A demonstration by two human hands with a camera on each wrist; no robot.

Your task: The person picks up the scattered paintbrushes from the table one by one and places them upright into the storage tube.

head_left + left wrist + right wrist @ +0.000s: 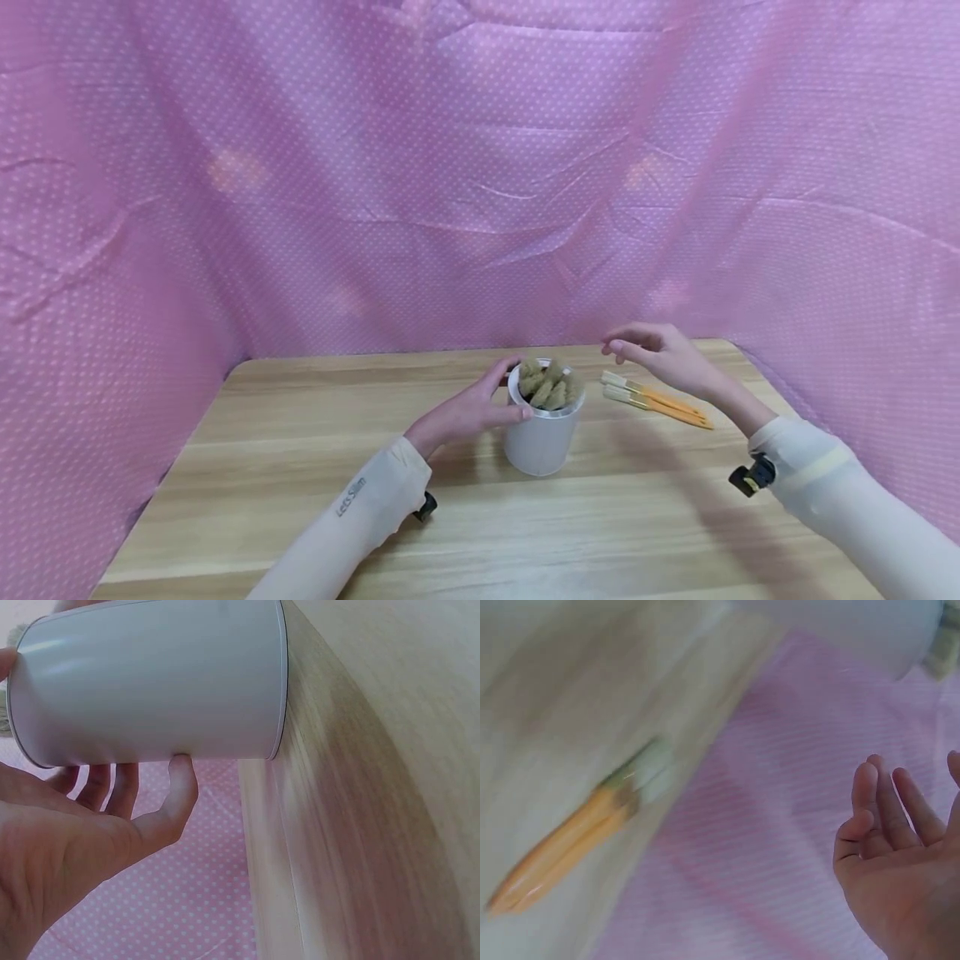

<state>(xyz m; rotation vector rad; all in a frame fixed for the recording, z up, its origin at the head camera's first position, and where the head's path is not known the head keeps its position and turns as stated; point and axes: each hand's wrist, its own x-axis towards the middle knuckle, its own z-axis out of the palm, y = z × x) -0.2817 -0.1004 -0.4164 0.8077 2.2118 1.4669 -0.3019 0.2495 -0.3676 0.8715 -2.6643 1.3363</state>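
Note:
A white cylindrical canister [542, 442] stands upright on the table, full of several fuzzy olive-brown tufts [552, 390]. My left hand [468, 412] grips it from the left near the rim, thumb at the front. In the left wrist view the fingers [180, 791] curl against the smooth white wall. To the right, my right hand [663, 354] hovers with nothing in it, its fingers loosely bent. Below that hand lie two paintbrushes [660, 403] side by side, with orange handles and pale bristles pointing toward the canister.
A light wood-grain table [315, 467] carries everything. Pink dotted cloth [450, 183] hangs behind the table and along both sides. Small black cameras sit at both wrists, over pale sleeves [817, 467].

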